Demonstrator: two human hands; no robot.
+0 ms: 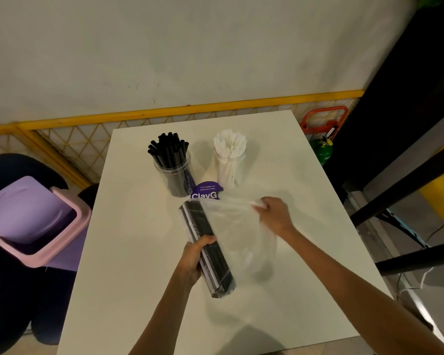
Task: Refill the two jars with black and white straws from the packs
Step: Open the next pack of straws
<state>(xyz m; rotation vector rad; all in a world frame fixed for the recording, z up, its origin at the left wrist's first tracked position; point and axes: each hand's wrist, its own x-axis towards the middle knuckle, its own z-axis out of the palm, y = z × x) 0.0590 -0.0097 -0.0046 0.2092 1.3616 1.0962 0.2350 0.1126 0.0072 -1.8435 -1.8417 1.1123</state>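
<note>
The left hand [194, 257] curls its fingers round a long bundle of black straws [215, 267] in a clear plastic pack [236, 231] over the white tabletop [139, 252]. The bundle's long axis points far-left, toward the clear jar of black straws [174, 172]. The right hand [274, 213] pinches the pack's loose far edge. A purple label [207, 192] reads "Let's keep our pantries clean" and "ClayG".

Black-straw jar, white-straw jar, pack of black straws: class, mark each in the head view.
black-straw jar [173, 175]: head view, clear side wall.
white-straw jar [230, 170]: head view, clear side wall.
pack of black straws [199, 222]: head view, upper half of bundle.
</note>
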